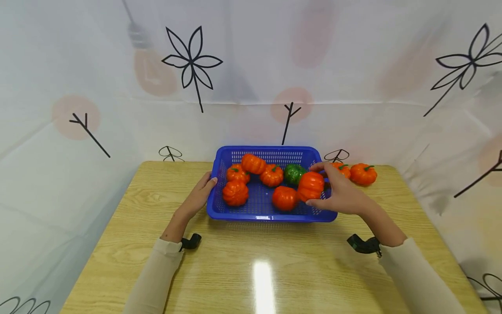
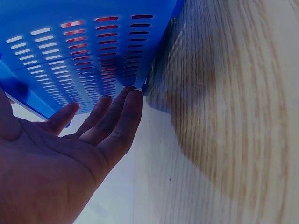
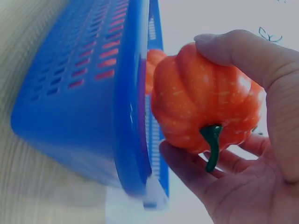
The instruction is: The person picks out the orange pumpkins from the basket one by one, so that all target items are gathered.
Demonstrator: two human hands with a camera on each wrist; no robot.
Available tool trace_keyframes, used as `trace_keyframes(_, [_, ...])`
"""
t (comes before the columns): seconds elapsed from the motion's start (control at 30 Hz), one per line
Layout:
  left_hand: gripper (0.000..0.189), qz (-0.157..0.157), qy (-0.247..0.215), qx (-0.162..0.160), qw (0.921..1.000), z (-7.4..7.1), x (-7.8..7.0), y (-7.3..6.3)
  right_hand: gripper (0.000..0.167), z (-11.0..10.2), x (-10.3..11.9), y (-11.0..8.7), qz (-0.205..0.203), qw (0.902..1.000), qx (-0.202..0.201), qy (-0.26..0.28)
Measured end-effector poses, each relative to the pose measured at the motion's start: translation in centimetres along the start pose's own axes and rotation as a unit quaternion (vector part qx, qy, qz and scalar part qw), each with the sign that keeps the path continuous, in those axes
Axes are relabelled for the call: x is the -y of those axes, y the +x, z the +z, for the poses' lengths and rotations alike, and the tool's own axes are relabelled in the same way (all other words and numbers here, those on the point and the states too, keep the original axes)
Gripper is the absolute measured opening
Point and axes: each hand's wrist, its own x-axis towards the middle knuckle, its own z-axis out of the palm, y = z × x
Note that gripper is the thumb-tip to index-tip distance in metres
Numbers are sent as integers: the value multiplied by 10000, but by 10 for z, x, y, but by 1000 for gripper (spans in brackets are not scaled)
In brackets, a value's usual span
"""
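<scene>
A blue plastic basket [image 1: 270,217] with slotted walls stands on the table and holds several small orange pumpkins and a green one [image 1: 293,174]. My left hand [image 1: 198,195] grips the basket's left side. Its thumb lies over the rim, and the fingers [image 2: 119,122] reach along the outer wall. In my right hand [image 1: 345,192] is an orange pumpkin [image 3: 205,98], pinched between thumb and fingers, its green stem turned toward the wrist camera. That pumpkin is over the right end of the basket, at rim height in the right wrist view.
On the wooden table [image 1: 235,266], to the right of the basket, sit two more orange pumpkins, one [image 1: 363,174] in full view and the other partly behind my right hand. A pale patterned cloth [image 1: 243,87] hangs behind the table and along its sides.
</scene>
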Motion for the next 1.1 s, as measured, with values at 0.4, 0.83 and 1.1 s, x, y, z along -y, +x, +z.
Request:
trace_keyframes(0.4, [57, -59, 46, -62, 10000, 1, 1, -2, 83, -29, -16, -23, -159, 9967, -787, -135])
trace_keyframes(0.83, [59, -96, -26, -59, 9999, 1, 2, -1, 79, -61, -51, -38, 140, 9918, -1002, -776])
trace_keyframes(1.1, [58, -44, -30, -26, 10000, 1, 1, 0, 82, -80, -68, -45, 524, 9888, -1057, -912])
